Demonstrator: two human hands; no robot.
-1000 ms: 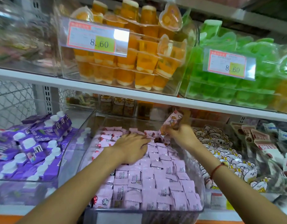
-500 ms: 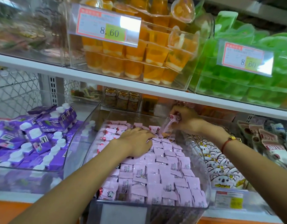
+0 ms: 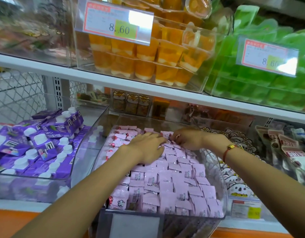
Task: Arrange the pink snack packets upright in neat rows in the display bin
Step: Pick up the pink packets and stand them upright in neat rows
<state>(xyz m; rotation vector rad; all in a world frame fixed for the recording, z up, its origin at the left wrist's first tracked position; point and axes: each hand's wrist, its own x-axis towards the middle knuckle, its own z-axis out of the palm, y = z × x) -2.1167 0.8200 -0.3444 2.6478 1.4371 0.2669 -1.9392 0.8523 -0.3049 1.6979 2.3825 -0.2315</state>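
Tucking one pink packet into the back row of the display bin: right hand pinching it, left hand flat, steadying neighbouring pink snack packets. Next, seating it upright, aligned.

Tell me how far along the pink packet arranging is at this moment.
Mostly done: the pink packets stand in rows across the front and middle of the display bin. In hand: the left hand lies flat on the rows while the right hand pinches packets at the back. Left: the back-left packets lie loose, not yet upright.
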